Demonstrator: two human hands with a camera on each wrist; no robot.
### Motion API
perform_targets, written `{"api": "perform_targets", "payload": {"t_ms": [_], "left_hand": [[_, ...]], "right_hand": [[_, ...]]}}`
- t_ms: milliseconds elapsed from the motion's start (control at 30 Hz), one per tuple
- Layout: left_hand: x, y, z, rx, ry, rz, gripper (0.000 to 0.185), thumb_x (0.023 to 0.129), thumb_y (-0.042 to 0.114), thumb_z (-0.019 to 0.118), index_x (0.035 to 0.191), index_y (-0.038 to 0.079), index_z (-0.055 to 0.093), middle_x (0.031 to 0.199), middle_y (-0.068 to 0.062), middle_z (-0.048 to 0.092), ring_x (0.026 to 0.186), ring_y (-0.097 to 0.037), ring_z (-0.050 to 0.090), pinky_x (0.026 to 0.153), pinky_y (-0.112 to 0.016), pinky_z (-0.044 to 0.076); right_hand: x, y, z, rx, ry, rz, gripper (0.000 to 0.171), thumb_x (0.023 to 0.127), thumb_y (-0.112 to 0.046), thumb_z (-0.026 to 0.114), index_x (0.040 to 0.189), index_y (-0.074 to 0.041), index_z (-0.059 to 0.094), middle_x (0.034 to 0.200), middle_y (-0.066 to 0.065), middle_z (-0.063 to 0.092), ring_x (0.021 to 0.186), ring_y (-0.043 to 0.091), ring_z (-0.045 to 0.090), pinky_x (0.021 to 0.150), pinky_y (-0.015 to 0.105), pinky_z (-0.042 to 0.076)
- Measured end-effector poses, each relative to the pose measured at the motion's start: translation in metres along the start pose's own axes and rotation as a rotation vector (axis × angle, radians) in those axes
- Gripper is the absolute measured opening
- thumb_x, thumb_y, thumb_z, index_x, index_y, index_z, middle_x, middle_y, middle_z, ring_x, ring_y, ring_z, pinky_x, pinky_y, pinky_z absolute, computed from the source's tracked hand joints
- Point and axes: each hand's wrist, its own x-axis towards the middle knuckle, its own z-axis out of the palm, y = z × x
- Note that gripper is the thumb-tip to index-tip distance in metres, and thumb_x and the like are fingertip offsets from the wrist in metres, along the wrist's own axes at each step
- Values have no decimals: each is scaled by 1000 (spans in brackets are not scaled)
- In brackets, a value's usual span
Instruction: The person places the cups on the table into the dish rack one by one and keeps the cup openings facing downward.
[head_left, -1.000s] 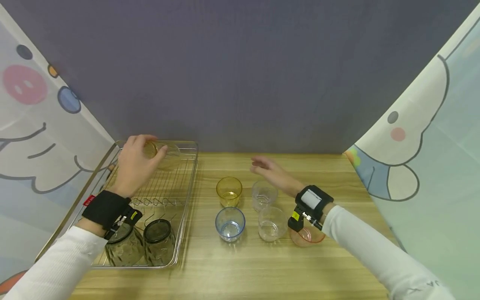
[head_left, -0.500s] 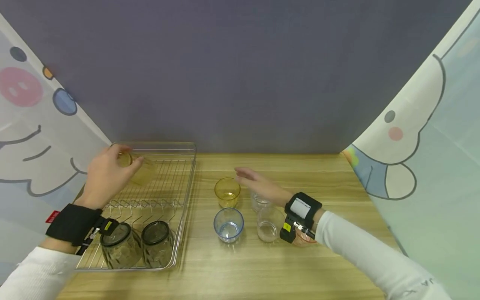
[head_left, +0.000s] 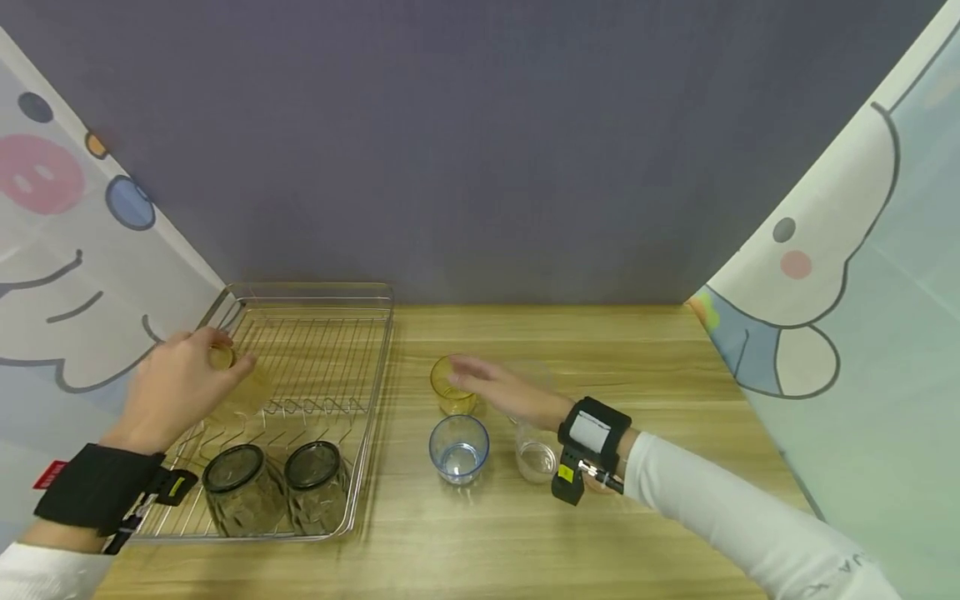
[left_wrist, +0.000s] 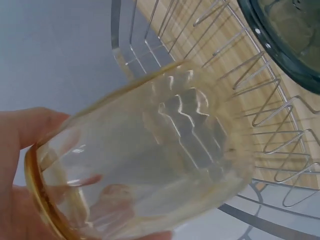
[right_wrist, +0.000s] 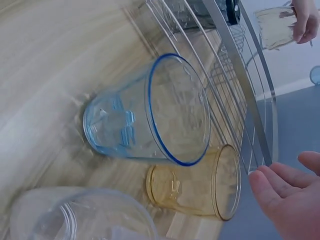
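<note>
My left hand (head_left: 176, 379) grips a yellow-tinted drinking glass (left_wrist: 140, 155) near its amber rim. It holds the glass tilted above the left part of the wire dish rack (head_left: 330, 350). My right hand (head_left: 513, 393) hovers with extended fingers over a second yellow glass (right_wrist: 195, 190), which stands upright on the table. In the right wrist view the fingers (right_wrist: 275, 187) are apart from that glass's rim. Just in front of it stands a blue-rimmed glass (head_left: 459, 454).
Two dark glasses (head_left: 243, 492) stand upside down in the rack's front part. A clear glass (head_left: 536, 458) stands right of the blue-rimmed one. Another clear glass and a red-rimmed one are mostly hidden by my right hand and wrist. A grey wall (head_left: 480, 167) closes off the back.
My left hand has carried the yellow glass leftward and nearer to me over the rack. My right hand has moved left and slightly nearer, from above the clear glasses to the standing yellow glass.
</note>
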Motion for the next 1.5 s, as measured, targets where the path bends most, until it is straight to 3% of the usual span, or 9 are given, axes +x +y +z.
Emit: {"api": "perform_targets", "payload": {"t_ms": [133, 300, 500, 900, 1100, 1267, 1500], "left_hand": [[-4, -9, -3, -14, -105, -15, 50, 91, 30, 66, 114, -14, 58, 81, -26, 66, 56, -20, 52, 49, -30, 35], [-16, -23, -8, 0, -229, -88, 60, 96, 38, 61, 119, -17, 53, 83, -27, 65, 59, -23, 54, 51, -32, 37], [-34, -35, -11, 22, -246, -159, 70, 97, 48, 57, 121, -17, 50, 102, -40, 59, 67, -34, 57, 56, -41, 44], [-44, -54, -18, 53, -356, -221, 68, 101, 46, 50, 125, -18, 44, 97, -37, 58, 75, -42, 55, 67, -50, 43], [-46, -66, -17, 15, -363, -245, 71, 102, 46, 47, 129, -19, 40, 106, -40, 54, 82, -46, 54, 71, -53, 43], [-46, -70, -17, 11, -380, -246, 76, 101, 50, 46, 129, -21, 39, 107, -42, 54, 82, -48, 56, 69, -52, 44], [-46, -75, -7, 34, -427, -256, 81, 100, 55, 44, 126, -21, 41, 104, -42, 55, 79, -48, 56, 66, -51, 46]], "right_hand": [[-2, 1, 7, 11, -37, 1, 65, 101, -53, 43, 155, -19, 31, 161, 2, 33, 148, 27, 33, 119, 56, 29], [-6, -1, 15, 42, -87, -8, 65, 102, -52, 42, 156, -19, 28, 161, 1, 32, 147, 25, 34, 120, 51, 29], [-4, -3, 23, 60, -114, -22, 61, 103, -52, 39, 155, -24, 30, 161, 0, 33, 146, 23, 36, 119, 49, 32], [-6, -1, 27, 38, -126, 20, 58, 100, -61, 37, 152, -37, 32, 159, -3, 35, 137, 33, 47, 114, 54, 36], [-3, -2, 33, 73, -156, 14, 59, 101, -58, 36, 154, -32, 31, 157, 4, 40, 134, 36, 50, 113, 56, 38], [2, -1, 40, 108, -152, 6, 57, 102, -55, 36, 153, -30, 34, 150, 6, 47, 130, 29, 53, 111, 49, 42], [10, -5, 54, 209, -131, 11, 57, 104, -48, 36, 153, -18, 36, 149, 8, 49, 127, 24, 56, 105, 42, 48]]}}
